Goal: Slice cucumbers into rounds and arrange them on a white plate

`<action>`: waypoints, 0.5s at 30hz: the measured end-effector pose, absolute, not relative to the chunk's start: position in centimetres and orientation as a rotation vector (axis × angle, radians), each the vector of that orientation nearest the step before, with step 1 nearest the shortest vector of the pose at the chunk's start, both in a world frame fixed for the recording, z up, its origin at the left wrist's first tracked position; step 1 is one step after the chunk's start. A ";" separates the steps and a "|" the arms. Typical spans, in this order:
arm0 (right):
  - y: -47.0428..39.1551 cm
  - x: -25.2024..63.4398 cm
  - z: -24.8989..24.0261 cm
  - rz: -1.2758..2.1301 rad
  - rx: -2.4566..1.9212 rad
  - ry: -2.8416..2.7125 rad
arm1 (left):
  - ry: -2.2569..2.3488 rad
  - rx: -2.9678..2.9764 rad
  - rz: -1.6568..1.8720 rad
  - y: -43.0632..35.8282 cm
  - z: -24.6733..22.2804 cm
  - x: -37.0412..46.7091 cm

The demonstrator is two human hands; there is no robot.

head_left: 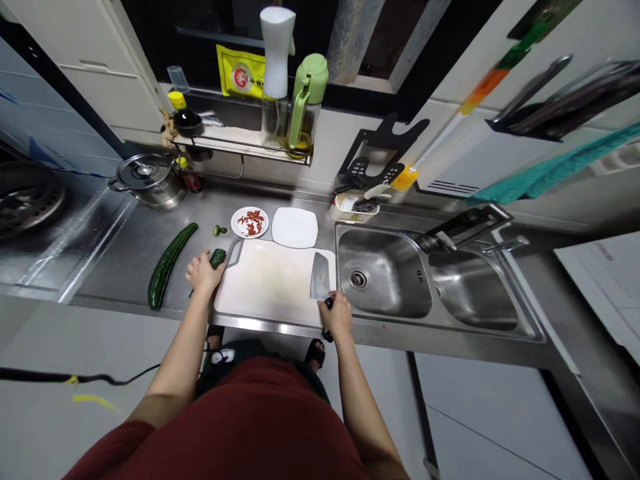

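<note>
On the counter (123,257) now: cutting board (265,277) at the front edge, likely for reach! Cleaver (319,277) flat on the right end, handle gripped by right hand (339,313), presumably for control; shorter cucumber (218,257) left of the board, clasped in left hand (204,273).

You are facing a long grey metal counter (117,267) that is gleaming smooth and satiny. Along its front edge, your white rectangular plastic cutting board (260,287) is looking matt, while your broad silver metal cleaver (319,280) is shining. By the back edge, a round silver lidded metal pot (154,183) is glinting, polished; a long dark-green cucumber (169,272) is showing bumpy, glossy skin.
</note>
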State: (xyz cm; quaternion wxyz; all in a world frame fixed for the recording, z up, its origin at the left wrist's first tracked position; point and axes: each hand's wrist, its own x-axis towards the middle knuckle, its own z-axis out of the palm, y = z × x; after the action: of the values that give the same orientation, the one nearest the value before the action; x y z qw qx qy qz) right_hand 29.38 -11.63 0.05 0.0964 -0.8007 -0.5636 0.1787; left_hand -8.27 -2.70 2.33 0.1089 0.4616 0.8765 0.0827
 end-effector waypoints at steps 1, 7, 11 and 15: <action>-11.6 29.3 0.0 0.531 -2.370 -1.677 | 2.551 1.353 0.200 -2.9 2.1 -8.7; -11.5 29.3 0.1 0.545 -2.358 -1.702 | 2.459 1.407 0.190 -3.6 1.4 -9.7; -11.5 29.3 0.2 0.559 -2.363 -1.709 | 2.423 1.450 0.284 -3.4 1.0 -10.0; -11.5 29.2 0.2 0.553 -2.373 -1.702 | 2.416 1.480 0.285 -3.4 0.9 -10.1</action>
State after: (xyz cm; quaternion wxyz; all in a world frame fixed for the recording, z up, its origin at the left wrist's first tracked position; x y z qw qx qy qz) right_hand 29.22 -11.50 0.16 0.0847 -0.7956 -0.5706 0.1853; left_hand -10.09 -3.43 0.86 0.1466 0.5142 0.8393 0.0990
